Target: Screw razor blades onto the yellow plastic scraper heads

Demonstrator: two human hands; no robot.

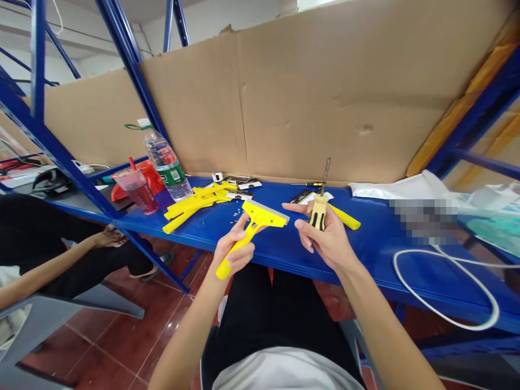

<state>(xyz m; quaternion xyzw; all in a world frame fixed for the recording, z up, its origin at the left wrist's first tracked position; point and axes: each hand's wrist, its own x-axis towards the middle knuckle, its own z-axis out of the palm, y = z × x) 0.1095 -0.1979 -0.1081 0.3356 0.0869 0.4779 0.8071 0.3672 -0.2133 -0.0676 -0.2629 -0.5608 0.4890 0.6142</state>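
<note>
My left hand (235, 246) is wrapped round the handle of a yellow scraper (265, 215), whose wide head with a metal blade strip points up and right. In my right hand (331, 235) is a screwdriver (319, 212) with a cream and black handle, its shaft pointing upward. The right index finger stretches toward the scraper's head, apart from it. Behind my left hand lie several small screws (235, 215) on the blue table. A pile of yellow scraper handles (199, 203) rests beyond them, and another yellow handle (345, 216) lies behind my right hand.
A water bottle (166, 160) and a red drink cup (136, 189) stand at the left, by a blue shelf post. A white cable (493, 303) loops at the right. Cardboard (304, 108) walls the back of the blue table (374, 254). Another person's hand (109, 236) is at far left.
</note>
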